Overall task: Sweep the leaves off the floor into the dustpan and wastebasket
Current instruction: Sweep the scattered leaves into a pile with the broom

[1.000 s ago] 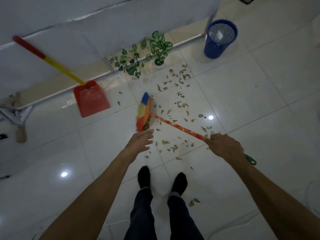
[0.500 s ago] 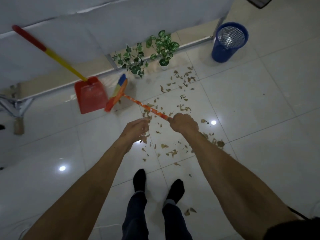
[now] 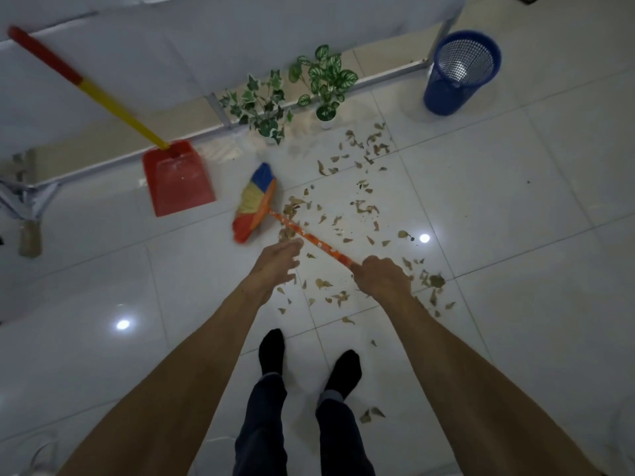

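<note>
Dry brown leaves [image 3: 357, 207] lie scattered over the white tiled floor ahead of my feet. My right hand [image 3: 381, 276] is closed around the orange handle of a small broom [image 3: 256, 204] with blue, yellow and red bristles; its head is on the floor just right of the dustpan. My left hand [image 3: 276, 264] hovers with fingers apart beside the handle, holding nothing. The red dustpan [image 3: 177, 176] with a red and yellow handle stands on the floor at the left. A blue mesh wastebasket [image 3: 458, 72] stands at the far right.
Two small green potted plants [image 3: 299, 94] stand by a metal table frame [image 3: 378, 79] at the back. A white cloth [image 3: 206, 39] hangs above it. My feet in black socks [image 3: 309, 360] are on the tiles below the leaves. A few leaves [image 3: 371, 413] lie by my right foot.
The broom head swung out to the left toward the dustpan, then came back right and down to the floor. My right hand moved left along the handle.
</note>
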`<state>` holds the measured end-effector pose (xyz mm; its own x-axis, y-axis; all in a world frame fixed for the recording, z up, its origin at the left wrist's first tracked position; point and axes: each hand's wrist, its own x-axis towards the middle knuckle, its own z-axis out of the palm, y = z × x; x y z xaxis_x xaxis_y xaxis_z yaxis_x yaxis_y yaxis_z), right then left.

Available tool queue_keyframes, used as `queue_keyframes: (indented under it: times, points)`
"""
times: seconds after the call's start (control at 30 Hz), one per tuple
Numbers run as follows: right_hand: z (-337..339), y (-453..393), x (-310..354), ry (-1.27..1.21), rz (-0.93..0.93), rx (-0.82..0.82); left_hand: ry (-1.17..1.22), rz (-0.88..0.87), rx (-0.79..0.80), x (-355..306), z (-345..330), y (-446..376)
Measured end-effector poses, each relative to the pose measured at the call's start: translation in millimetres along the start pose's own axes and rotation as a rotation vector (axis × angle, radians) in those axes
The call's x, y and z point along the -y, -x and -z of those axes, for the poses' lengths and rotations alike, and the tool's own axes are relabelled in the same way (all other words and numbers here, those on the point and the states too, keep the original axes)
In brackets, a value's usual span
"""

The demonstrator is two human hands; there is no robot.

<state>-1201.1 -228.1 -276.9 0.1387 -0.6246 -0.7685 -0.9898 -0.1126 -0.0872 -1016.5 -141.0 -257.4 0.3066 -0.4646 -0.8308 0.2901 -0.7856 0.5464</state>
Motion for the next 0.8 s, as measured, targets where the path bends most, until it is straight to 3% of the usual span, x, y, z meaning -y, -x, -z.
queue_keyframes:
  times: [0.3,0.47,0.63,0.8]
  points:
    - [7.2,54.4,-146.7,0.185,-0.075,-0.166,0.015,0.079,0.132,24.9,-78.8,29.3]
    - [18.4,70.3,-204.6,0.137,0.041,-0.141,0.031,0.052,0.148,28.1,-97.6,48.1]
    - [58.5,82.0,-163.7,0.302,0.226,-0.16,0.065,0.037,0.099,54.2,-91.1,50.6]
    - [53.1,99.7,-77.8,0.427,0.275,-0.015,0.489,0.179,-0.046,77.1,-77.9,41.9]
